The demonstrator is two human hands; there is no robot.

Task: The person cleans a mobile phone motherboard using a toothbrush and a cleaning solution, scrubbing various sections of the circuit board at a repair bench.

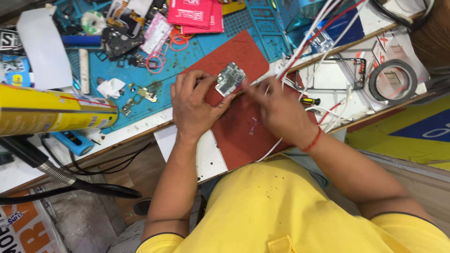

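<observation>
Surface: cluttered repair bench seen from above, with a blue gridded work mat in the upper centre and a dark red rectangular rubber mat lying slantwise across the middle.
Head view, held thing: small silvery green circuit board, just above the centre of the frame, over the red mat.
Left hand: closed on the board, fingers curled round its lower left edge, thumb at the lower right side.
Right hand: fingers pinched together just right of the board; it seems to hold a thin tool, too blurred to name, so I cannot tell what it grips.
Key relation: the board lies up and left of the right hand's fingertips, its long axis running lower left to upper right; the left hand is the nearer, touching it.
Around: yellow cylindrical spray can at the left edge, black roll of tape at the upper right, white and red wires running from the top towards the right hand.
Hidden: the board's underside and the right fingertips; motion blur smears that hand.
</observation>
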